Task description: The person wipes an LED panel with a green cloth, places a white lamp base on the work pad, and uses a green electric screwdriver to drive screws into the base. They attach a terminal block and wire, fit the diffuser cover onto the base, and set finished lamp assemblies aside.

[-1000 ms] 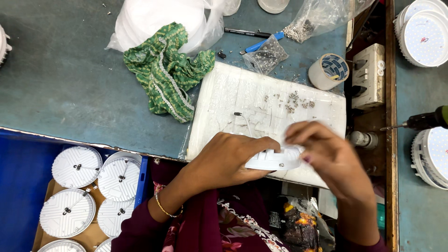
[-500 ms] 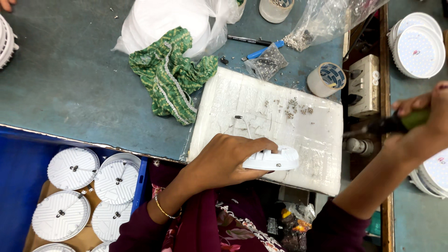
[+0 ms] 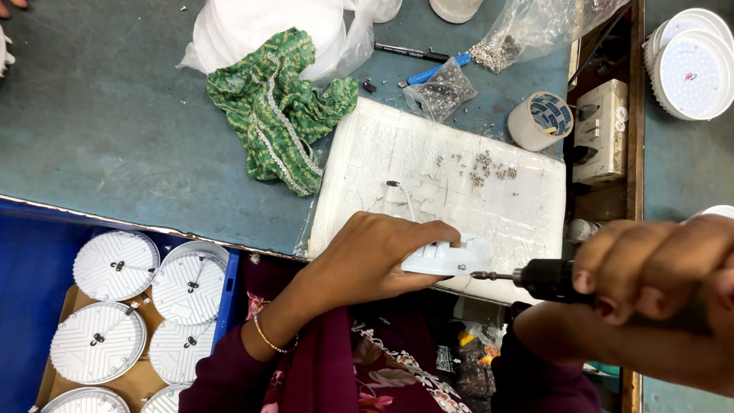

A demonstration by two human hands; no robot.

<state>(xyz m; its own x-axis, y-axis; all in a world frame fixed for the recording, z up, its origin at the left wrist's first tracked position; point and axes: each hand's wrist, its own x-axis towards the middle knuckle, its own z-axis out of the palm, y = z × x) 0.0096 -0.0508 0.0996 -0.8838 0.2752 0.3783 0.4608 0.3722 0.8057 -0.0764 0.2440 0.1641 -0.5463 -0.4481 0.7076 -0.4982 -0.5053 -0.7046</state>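
My left hand (image 3: 375,256) grips a white round lamp housing (image 3: 451,258) at the near edge of a white foam pad (image 3: 428,164). My right hand (image 3: 657,268) holds a dark electric screwdriver (image 3: 547,279) sideways. Its bit tip (image 3: 478,274) touches the right side of the housing. A thin wire (image 3: 404,195) lies on the pad just beyond my left hand. Several small screws (image 3: 485,164) are scattered on the pad's far right part.
A green patterned cloth (image 3: 279,115) and a white plastic bag (image 3: 260,27) lie at the back of the grey-blue table. Bags of screws (image 3: 443,88), a tape roll (image 3: 541,118), pens (image 3: 413,52) and a switch box (image 3: 604,130) sit nearby. A tray of round white discs (image 3: 115,306) is at lower left.
My right hand left the housing, picked up the screwdriver at the right, and brought its bit against the housing. My left hand kept hold of the housing.
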